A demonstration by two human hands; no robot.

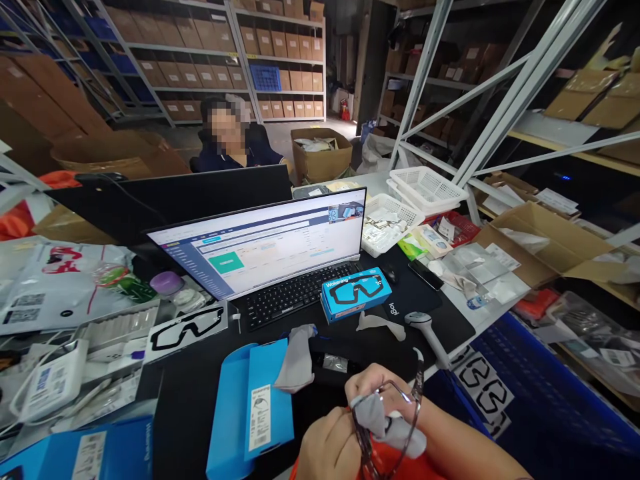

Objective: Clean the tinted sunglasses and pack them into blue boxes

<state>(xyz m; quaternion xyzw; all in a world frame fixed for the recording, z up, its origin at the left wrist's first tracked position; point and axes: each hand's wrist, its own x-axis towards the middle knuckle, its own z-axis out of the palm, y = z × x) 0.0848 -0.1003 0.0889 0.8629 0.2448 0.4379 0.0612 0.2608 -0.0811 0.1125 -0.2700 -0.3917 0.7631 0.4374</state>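
Observation:
Low in the head view, my left hand (pixel 327 447) pinches the frame of a pair of glasses (pixel 400 400). My right hand (pixel 380 393) presses a small grey cloth (pixel 373 413) against a lens. One dark temple arm sticks up past my right hand. Just beyond them on the black desk mat (pixel 190 393) lie a second grey cloth (pixel 297 357), an opened blue flat box (pixel 250 407) and a blue goggles box (pixel 355 293).
A keyboard (pixel 295 293) and lit monitor (pixel 265 240) stand behind. A barcode scanner (pixel 427 333), mouse (pixel 390 273) and phone (pixel 425 273) lie to the right. White baskets (pixel 425 187), cardboard boxes and shelving fill the right. A person sits beyond the monitor.

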